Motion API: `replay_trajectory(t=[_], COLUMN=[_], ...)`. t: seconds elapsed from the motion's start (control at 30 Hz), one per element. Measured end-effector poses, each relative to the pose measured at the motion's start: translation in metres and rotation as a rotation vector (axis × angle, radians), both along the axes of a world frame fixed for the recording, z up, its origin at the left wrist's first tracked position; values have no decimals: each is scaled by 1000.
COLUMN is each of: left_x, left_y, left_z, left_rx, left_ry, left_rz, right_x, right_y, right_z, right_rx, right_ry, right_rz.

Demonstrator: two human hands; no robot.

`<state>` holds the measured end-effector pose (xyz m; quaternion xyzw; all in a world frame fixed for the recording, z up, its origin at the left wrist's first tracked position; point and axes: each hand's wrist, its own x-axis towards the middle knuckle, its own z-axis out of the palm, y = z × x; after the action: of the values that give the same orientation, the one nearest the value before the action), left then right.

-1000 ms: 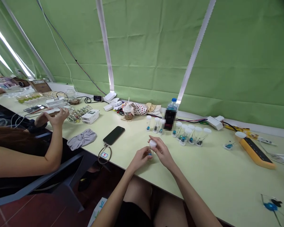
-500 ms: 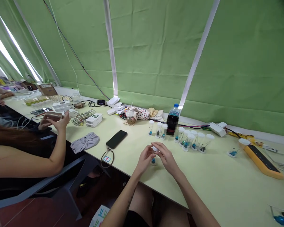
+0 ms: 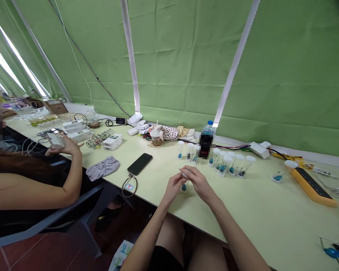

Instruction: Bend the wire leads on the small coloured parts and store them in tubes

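Close to the table's front edge, a small clear tube [image 3: 184, 187] with something blue at its bottom stands upright between my hands. My left hand [image 3: 173, 185] has its fingers closed about the tube's upper part. From the other side, my right hand [image 3: 197, 180] curls over the white cap, which its fingers mostly cover. Behind my hands stands a row of similar clear tubes [image 3: 222, 171] with white lids, holding blue and dark pieces on thin stems. A black phone [image 3: 140, 164] with a wrist loop lies to the left.
A power strip [image 3: 313, 187] and one more lidded tube [image 3: 277, 177] are at the right. A water bottle [image 3: 208, 129] and a drink cup [image 3: 156, 138] stand at the back. A grey cloth [image 3: 103, 168] lies left, beside a seated co-worker's arm [image 3: 70, 180].
My right fingers have closed further over the cap, which showed more before. My hands stay around the tube. The co-worker's hands have turned a pale box.
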<state>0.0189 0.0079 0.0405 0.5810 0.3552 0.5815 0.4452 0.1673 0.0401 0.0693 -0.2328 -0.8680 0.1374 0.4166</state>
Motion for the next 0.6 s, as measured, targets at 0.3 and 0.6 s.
replay_trajectory(t=[0.3,0.6], left_x=[1,33], left_y=[-2,1], left_z=[-3,20], left_rx=[-104,-156], left_ry=[-173,-128], left_rz=[-87,147], right_x=[-30,-38], right_y=[-11,-3], right_z=[-24,-44], right_rx=[90,212], right_ry=[276,398], right_rz=[-220,-298])
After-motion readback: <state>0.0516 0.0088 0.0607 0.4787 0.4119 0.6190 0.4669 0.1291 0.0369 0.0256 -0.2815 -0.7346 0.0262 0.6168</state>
